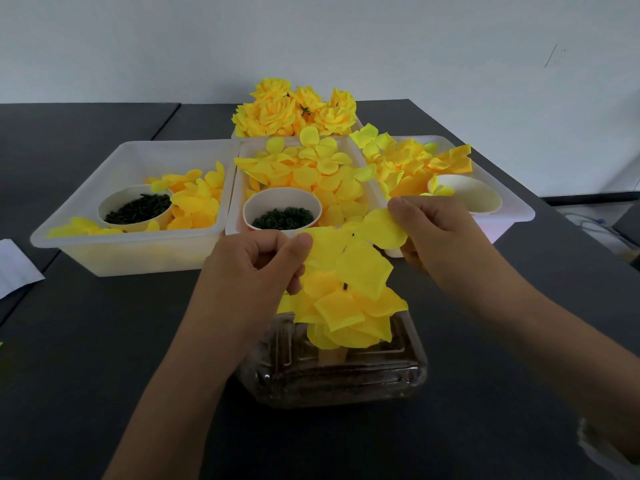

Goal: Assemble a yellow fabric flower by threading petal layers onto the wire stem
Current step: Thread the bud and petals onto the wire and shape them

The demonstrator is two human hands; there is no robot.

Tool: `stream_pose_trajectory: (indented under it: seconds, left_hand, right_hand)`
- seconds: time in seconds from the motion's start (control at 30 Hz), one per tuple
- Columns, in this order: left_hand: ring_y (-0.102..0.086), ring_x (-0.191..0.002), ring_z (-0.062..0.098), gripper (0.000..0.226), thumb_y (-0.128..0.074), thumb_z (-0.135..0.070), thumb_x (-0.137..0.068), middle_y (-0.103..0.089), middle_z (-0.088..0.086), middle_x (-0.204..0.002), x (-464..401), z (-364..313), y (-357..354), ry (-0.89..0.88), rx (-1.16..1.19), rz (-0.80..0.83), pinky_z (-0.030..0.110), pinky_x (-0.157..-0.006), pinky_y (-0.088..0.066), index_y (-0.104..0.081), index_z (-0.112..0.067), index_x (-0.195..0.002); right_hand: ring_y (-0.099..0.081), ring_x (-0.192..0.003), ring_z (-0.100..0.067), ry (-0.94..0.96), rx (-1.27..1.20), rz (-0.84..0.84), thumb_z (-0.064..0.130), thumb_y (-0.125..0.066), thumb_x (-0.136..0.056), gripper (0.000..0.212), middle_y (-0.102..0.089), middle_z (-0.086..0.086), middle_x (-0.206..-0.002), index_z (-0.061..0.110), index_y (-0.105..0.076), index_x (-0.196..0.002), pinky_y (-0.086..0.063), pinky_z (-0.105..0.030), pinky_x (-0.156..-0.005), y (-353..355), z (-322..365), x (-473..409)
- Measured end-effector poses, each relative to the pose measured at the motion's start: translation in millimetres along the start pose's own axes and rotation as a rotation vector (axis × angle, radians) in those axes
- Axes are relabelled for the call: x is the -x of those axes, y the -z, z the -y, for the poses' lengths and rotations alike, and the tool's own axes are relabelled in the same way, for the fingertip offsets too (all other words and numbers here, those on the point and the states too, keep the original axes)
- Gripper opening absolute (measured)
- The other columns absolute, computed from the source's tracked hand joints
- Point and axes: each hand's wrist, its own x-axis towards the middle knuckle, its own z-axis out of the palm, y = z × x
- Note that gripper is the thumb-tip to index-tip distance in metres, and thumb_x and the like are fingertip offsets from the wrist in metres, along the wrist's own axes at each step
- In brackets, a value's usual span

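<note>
A flat yellow petal layer (349,254) is stretched between my two hands, with small holes showing near its middle. My left hand (256,268) pinches its left edge with thumb and fingers. My right hand (433,233) pinches a petal at its right edge. Just below hangs the part-built yellow flower (346,313), several petal layers stacked on a stem whose dark tip (345,286) pokes up through them. The flower stands over a clear plastic box (381,375) holding dark material. The stem below the petals is hidden.
Three white trays (128,251) of loose yellow petals stand behind, with paper cups of dark green parts (282,218) and an empty-looking cup (467,199). Finished yellow flowers (294,109) are piled at the back. White paper (14,268) lies at the left edge.
</note>
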Motion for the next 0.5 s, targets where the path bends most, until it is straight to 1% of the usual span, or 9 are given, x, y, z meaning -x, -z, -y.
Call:
stream_pose_trajectory:
  seconds: [0.07, 0.17, 0.23, 0.33, 0.4, 0.5]
  left_hand:
    - [-0.046, -0.042, -0.001, 0.039, -0.059, -0.032, -0.090, -0.058, -0.005, -0.047, 0.7, 0.4, -1.3, 0.008, 0.003, 0.011, 0.009, -0.046, -0.037, -0.060, -0.017, -0.054]
    - [-0.047, -0.043, -0.001, 0.040, -0.058, -0.033, -0.090, -0.058, -0.005, -0.048, 1.8, 0.7, -1.9, -0.001, -0.023, 0.033, 0.008, -0.048, -0.038, -0.059, -0.019, -0.053]
    - [-0.049, -0.045, 0.000, 0.040, -0.057, -0.034, -0.089, -0.057, -0.005, -0.048, 2.8, 1.5, -1.0, -0.008, -0.043, 0.048, 0.009, -0.051, -0.040, -0.057, -0.020, -0.051]
    - [-0.050, -0.046, 0.001, 0.040, -0.059, -0.033, -0.088, -0.056, -0.005, -0.047, 4.9, 4.9, 2.5, 0.000, -0.077, 0.056, 0.008, -0.052, -0.041, -0.057, -0.021, -0.050]
    - [-0.049, -0.045, 0.001, 0.039, -0.059, -0.038, -0.085, -0.056, -0.004, -0.046, 6.6, 7.1, 4.7, 0.010, -0.106, 0.063, 0.010, -0.050, -0.040, -0.058, -0.020, -0.050]
    - [-0.049, -0.042, 0.000, 0.038, -0.058, -0.043, -0.081, -0.058, -0.003, -0.047, 7.9, 10.1, 6.1, 0.024, -0.151, 0.065, 0.009, -0.048, -0.040, -0.059, -0.019, -0.052]
  right_hand:
    - [-0.026, -0.043, -0.006, -0.019, 0.030, 0.021, 0.024, -0.041, -0.102, 0.042, -0.027, 0.007, -0.048, 0.008, -0.040, -0.063, -0.024, -0.025, -0.049, -0.7, -2.4, 1.3]
    - [-0.026, -0.043, -0.006, -0.046, 0.062, 0.039, 0.025, -0.042, -0.101, 0.044, -0.028, 0.007, -0.047, 0.012, -0.037, -0.059, -0.025, -0.028, -0.052, -3.1, -6.8, 6.1]
    - [-0.027, -0.044, -0.007, -0.063, 0.068, 0.049, 0.027, -0.042, -0.100, 0.043, -0.029, 0.004, -0.050, 0.007, -0.040, -0.062, -0.026, -0.029, -0.052, -4.3, -9.6, 8.9]
    - [-0.028, -0.045, -0.007, -0.057, 0.088, 0.062, 0.029, -0.042, -0.099, 0.047, -0.030, 0.002, -0.052, -0.007, -0.042, -0.070, -0.026, -0.028, -0.051, -5.3, -13.4, 12.1]
    - [-0.029, -0.045, -0.006, -0.050, 0.113, 0.062, 0.030, -0.043, -0.099, 0.048, -0.032, 0.002, -0.051, -0.009, -0.046, -0.071, -0.027, -0.025, -0.050, -5.6, -16.2, 14.5]
    - [-0.032, -0.045, -0.006, -0.058, 0.134, 0.067, 0.032, -0.044, -0.098, 0.047, -0.033, 0.005, -0.049, -0.006, -0.050, -0.070, -0.028, -0.018, -0.047, -5.7, -20.4, 18.3]
